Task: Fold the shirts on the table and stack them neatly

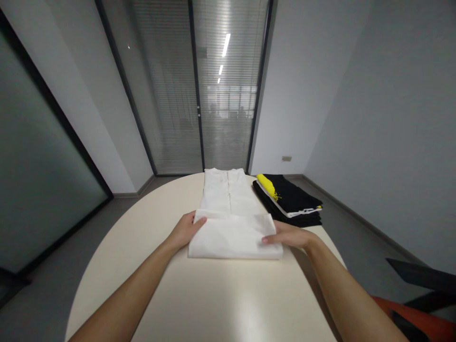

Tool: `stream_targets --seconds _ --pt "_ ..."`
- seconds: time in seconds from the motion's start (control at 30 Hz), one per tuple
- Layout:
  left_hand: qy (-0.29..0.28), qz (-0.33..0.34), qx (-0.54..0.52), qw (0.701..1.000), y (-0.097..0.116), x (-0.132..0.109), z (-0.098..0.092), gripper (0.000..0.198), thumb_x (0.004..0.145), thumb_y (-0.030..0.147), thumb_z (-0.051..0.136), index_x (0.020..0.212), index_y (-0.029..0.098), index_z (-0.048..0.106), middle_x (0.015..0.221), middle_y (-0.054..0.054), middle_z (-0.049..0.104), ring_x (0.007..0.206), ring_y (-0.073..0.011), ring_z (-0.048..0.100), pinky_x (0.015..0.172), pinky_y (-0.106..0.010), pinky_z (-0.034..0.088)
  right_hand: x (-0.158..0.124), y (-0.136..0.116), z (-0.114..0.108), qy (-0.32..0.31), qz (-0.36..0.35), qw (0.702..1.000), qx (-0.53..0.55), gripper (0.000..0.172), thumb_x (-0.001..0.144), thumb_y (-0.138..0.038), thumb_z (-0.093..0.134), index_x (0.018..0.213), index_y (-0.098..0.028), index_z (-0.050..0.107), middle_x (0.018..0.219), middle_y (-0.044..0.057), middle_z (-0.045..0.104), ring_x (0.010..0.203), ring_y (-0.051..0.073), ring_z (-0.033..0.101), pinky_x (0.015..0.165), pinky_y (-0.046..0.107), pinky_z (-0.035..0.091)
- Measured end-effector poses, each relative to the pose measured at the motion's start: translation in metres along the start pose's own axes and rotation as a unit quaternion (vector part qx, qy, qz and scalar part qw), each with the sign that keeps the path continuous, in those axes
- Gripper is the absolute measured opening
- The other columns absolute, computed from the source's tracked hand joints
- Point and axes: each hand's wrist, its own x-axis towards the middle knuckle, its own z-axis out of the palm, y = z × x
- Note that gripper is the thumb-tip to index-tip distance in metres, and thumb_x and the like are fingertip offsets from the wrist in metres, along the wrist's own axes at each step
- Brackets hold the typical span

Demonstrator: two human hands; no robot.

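A white garment [233, 235], its sides folded in to a long strip, lies on the pale round table [160, 289]. The near end is doubled over toward the far end, and a seam shows down the middle of the flat far part. My left hand [187, 229] grips the fold's left edge, thumb on top and fingers partly hidden beneath. On the right edge, my right hand [288, 235] pinches the fold with its thumb on top and its other fingers mostly behind the cloth.
A stack of folded black clothes [295, 194], with a yellow print and a white edge showing, sits at the table's right rim. An orange and black chair [416, 313] stands at the lower right. Glass doors with blinds [171, 95] are beyond the table.
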Motion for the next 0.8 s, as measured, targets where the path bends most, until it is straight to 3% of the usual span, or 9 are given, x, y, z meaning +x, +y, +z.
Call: stream_targets --seconds 0.13,0.23,0.33,0.43,0.5,0.57,0.63,0.7,0.8 --pt "0.046 0.017 -0.030 0.998 0.000 0.002 0.002 0.058 0.083 0.057 0.062 0.118 0.011 0.065 0.108 -0.012 0.074 0.098 -0.0281 0.068 0.084 -0.038 0.053 0.016 0.004 0.003 0.151 -0.019 0.988 0.013 0.053 0.078 -0.045 0.074 0.121 -0.016 0.064 0.120 0.012 0.070 0.109 0.028 0.066 0.098 0.042 0.051" --pt "0.052 0.016 -0.055 0.997 -0.007 0.010 0.004 0.063 0.084 0.058 0.060 0.126 0.011 0.059 0.114 -0.013 0.072 0.106 -0.0285 0.066 0.089 -0.039 0.052 0.033 0.016 0.000 0.193 -0.059 0.979 0.024 0.051 0.083 -0.050 0.068 0.119 -0.014 0.064 0.110 0.012 0.073 0.099 0.027 0.068 0.088 0.040 0.054" --pt "0.032 0.008 -0.052 0.998 -0.023 0.019 0.006 0.066 0.085 0.052 0.059 0.137 0.012 0.048 0.126 -0.016 0.066 0.114 -0.0276 0.063 0.099 -0.042 0.049 0.044 0.028 -0.006 0.235 -0.098 0.966 -0.051 0.057 0.085 -0.054 0.063 0.126 -0.014 0.060 0.106 0.010 0.072 0.095 0.025 0.067 0.086 0.039 0.054" --pt "0.021 0.033 -0.006 0.999 -0.031 0.021 0.008 0.076 0.085 0.041 0.060 0.150 0.014 0.029 0.145 -0.019 0.050 0.128 -0.0249 0.054 0.110 -0.042 0.040 0.046 0.028 -0.004 0.335 -0.125 0.912 -0.202 0.062 0.085 -0.050 0.062 0.137 -0.018 0.052 0.121 0.012 0.065 0.104 0.025 0.062 0.094 0.041 0.049" --pt "0.050 0.078 0.083 0.992 -0.025 0.015 0.006 0.077 0.086 0.037 0.061 0.152 0.017 0.026 0.153 -0.018 0.039 0.138 -0.0253 0.044 0.115 -0.043 0.033 0.041 0.019 0.002 0.363 -0.165 0.863 -0.310 0.058 0.085 -0.048 0.064 0.135 -0.021 0.054 0.137 0.013 0.055 0.120 0.028 0.053 0.104 0.045 0.042" --pt "0.056 0.142 0.193 0.969 -0.009 0.004 0.002 0.065 0.085 0.035 0.064 0.144 0.022 0.041 0.154 -0.014 0.037 0.143 -0.0268 0.035 0.118 -0.044 0.028 0.035 0.006 0.014 0.317 -0.210 0.836 -0.395 0.045 0.084 -0.047 0.067 0.122 -0.023 0.064 0.142 0.012 0.051 0.130 0.030 0.044 0.110 0.047 0.034" --pt "-0.035 0.187 0.256 0.948 0.010 -0.009 -0.003 0.042 0.084 0.035 0.067 0.124 0.024 0.059 0.145 -0.010 0.047 0.136 -0.0264 0.043 0.116 -0.042 0.032 0.029 -0.006 0.027 0.202 -0.227 0.847 -0.436 0.036 0.082 -0.049 0.071 0.108 -0.024 0.070 0.128 0.010 0.061 0.123 0.029 0.050 0.107 0.044 0.036" --pt "-0.164 0.186 0.285 0.926 0.027 -0.021 -0.007 0.034 0.078 0.036 0.074 0.109 0.025 0.064 0.125 -0.007 0.060 0.118 -0.0246 0.056 0.105 -0.038 0.042 0.026 -0.015 0.041 0.091 -0.219 0.861 -0.450 0.039 0.075 -0.049 0.077 0.104 -0.023 0.072 0.110 0.008 0.067 0.108 0.025 0.058 0.098 0.037 0.042" --pt "-0.221 0.169 0.345 0.897 0.042 -0.032 -0.005 0.030 0.072 0.031 0.078 0.098 0.025 0.066 0.106 -0.003 0.065 0.100 -0.0233 0.061 0.089 -0.032 0.047 0.025 -0.019 0.056 0.041 -0.189 0.857 -0.477 0.035 0.071 -0.038 0.079 0.101 -0.023 0.072 0.096 0.004 0.069 0.091 0.021 0.061 0.083 0.030 0.045"
